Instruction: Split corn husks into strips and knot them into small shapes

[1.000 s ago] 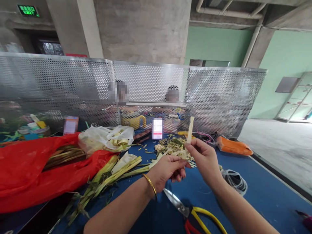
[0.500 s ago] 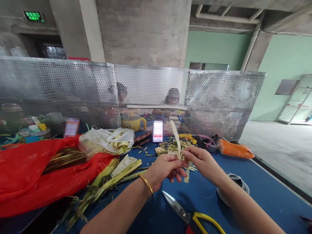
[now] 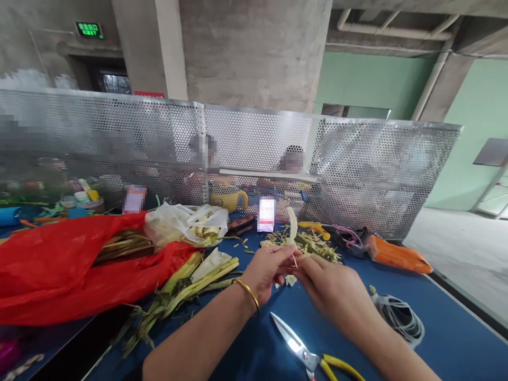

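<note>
A pale, flat plant strip (image 3: 292, 226), like a dried husk or leaf, stands upright from between my hands. My left hand (image 3: 270, 267), below a gold bangle, pinches its lower end between thumb and fingers. My right hand (image 3: 327, 278) meets the left one at the strip's base, its fingers bent and partly hidden behind the back of the hand. A thin pale end shows between the two hands. Scissors (image 3: 296, 341) with yellow handles lie on the blue tabletop (image 3: 257, 344) below my hands. Behind my hands is a heap of plant scraps (image 3: 317, 247).
Long yellow-green stalks (image 3: 198, 280), a red plastic bag (image 3: 79, 286) and a white plastic bag (image 3: 159, 225) lie left. A phone (image 3: 266, 214) stands before the perforated metal screen (image 3: 257, 137), people behind it. Right are an orange packet (image 3: 397, 254) and coiled clear tubing (image 3: 400, 317).
My right hand has turned over, its back now facing up, and pressed in close to the left. The strip's lower end no longer hangs below my hands. The view has swung slightly left.
</note>
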Motion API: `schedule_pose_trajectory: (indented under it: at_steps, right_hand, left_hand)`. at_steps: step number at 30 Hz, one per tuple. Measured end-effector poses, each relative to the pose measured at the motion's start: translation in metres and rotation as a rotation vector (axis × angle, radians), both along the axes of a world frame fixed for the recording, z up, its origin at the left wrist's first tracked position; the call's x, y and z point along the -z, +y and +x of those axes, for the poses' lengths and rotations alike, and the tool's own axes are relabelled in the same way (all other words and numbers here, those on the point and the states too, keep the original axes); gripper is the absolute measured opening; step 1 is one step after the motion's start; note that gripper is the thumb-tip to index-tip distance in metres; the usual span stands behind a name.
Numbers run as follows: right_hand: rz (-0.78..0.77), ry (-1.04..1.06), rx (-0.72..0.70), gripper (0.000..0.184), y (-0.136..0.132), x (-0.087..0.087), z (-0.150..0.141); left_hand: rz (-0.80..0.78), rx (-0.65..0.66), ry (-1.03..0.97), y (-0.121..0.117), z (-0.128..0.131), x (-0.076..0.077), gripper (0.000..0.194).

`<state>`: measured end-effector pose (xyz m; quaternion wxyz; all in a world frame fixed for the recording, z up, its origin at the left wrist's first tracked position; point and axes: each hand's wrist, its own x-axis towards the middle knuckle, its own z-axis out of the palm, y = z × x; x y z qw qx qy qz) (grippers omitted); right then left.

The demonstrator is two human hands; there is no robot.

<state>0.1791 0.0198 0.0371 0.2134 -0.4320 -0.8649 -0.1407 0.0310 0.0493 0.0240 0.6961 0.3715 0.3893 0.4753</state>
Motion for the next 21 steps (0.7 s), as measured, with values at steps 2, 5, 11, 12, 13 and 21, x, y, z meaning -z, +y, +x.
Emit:
schedule_pose_trajectory:
  at_steps: [2,5,11,12,13,21]
  right_hand:
    - [0.058,-0.196,-0.010,0.018,-0.005,0.006,-0.010]
    - [0.007,-0.306,-0.048,0.017,-0.011,0.008,-0.018]
    - [-0.206,0.422,0.062,0.028,0.003,-0.010,0.009]
    - [-0.240,0.583,0.128,0.030,0.009,-0.011,0.014]
    - [-0.291,0.734,0.148,0.031,0.015,-0.010,0.017]
    - [-0.679,1.228,-0.102,0.034,0.031,0.006,0.013]
  left_hand:
    - [-0.046,-0.052,-0.045,0.002,-0.001,-0.001,0.017]
    - [-0.104,-0.087,-0.104,0.003,-0.001,-0.004,0.013]
    - [-0.008,-0.072,-0.089,-0.001,0.004,-0.002,0.011]
    - [0.007,-0.051,-0.066,-0.002,0.006,-0.001,0.013]
    - [0.015,-0.029,-0.042,-0.004,0.007,-0.001,0.014]
    - [-0.024,0.114,0.010,-0.011,0.015,0.010,0.026]
